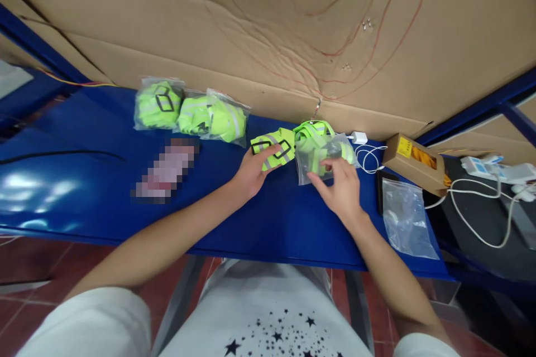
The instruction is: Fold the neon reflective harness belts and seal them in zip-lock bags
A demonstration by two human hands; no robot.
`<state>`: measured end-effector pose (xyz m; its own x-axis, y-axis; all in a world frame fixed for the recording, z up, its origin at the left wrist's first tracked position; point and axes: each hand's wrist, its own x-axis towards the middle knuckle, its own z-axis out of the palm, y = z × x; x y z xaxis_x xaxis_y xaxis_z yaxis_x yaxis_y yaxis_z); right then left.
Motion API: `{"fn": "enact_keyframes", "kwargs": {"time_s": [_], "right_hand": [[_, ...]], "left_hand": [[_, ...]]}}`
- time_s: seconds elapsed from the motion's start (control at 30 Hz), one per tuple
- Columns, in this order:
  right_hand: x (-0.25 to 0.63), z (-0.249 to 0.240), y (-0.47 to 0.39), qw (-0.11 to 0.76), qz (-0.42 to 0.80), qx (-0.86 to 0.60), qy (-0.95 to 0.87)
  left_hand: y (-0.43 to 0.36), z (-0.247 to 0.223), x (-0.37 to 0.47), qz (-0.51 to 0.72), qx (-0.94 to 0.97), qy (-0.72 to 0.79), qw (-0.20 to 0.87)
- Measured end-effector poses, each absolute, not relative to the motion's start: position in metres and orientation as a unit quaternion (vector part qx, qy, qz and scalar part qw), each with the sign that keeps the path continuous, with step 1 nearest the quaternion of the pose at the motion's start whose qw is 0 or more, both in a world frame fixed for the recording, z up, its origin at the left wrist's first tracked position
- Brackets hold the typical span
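My left hand (253, 170) is closed on a folded yellow-green reflective strap bundle (274, 148) with black buckles, its thumb lying over the top. Just right of it, my right hand (341, 181) is at a clear plastic bag (304, 164), thumb and forefinger curved and apart at the bag's front. No object shows between those fingertips. Behind and inside the clear plastic lies more yellow-green strap material (314, 133); which parts are inside cannot be made out. Three bagged yellow-green bundles, one (159, 105) apart from an overlapping pair (213, 117), rest along the back left.
A cardboard box (416, 164) with orange contents, a white charger (359, 138) with cable, a dark phone-like object (380, 192) and a flat clear bag (406, 217) lie right. Cardboard (251, 28) walls the back of the blue table (268, 228). A blurred patch (167, 170) lies left.
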<state>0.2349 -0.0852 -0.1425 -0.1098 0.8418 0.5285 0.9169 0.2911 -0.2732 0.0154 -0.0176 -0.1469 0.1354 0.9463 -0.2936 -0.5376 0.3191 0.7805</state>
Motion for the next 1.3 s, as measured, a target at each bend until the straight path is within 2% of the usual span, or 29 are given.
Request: {"fn": "enact_keyframes", "kwargs": {"time_s": [0.17, 0.23, 0.5, 0.67, 1.03, 1.23, 1.3], "right_hand": [[0.215, -0.163, -0.077, 0.212, -0.079, -0.636, -0.738], [0.220, -0.165, -0.073, 0.203, -0.084, -0.643, -0.734], [0.238, -0.154, -0.080, 0.298, -0.035, -0.622, -0.724], [0.240, -0.158, -0.079, 0.341, -0.036, -0.598, -0.725], [0.238, -0.155, -0.082, 0.318, -0.070, -0.530, -0.783], [0.233, -0.157, -0.086, 0.389, -0.034, -0.532, -0.751], [0.227, -0.158, -0.087, 0.386, -0.011, -0.520, -0.762]], "left_hand": [[-0.025, -0.147, 0.020, 0.525, 0.269, 0.390, 0.707], [-0.027, -0.145, 0.022, 0.521, 0.271, 0.391, 0.709], [-0.041, -0.144, 0.024, 0.363, 0.378, 0.364, 0.770], [-0.039, -0.150, 0.025, 0.394, 0.360, 0.380, 0.755], [-0.032, -0.160, 0.023, 0.385, 0.354, 0.346, 0.779], [-0.039, -0.158, 0.029, 0.462, 0.345, 0.398, 0.714], [-0.042, -0.159, 0.031, 0.485, 0.340, 0.403, 0.698]]}}
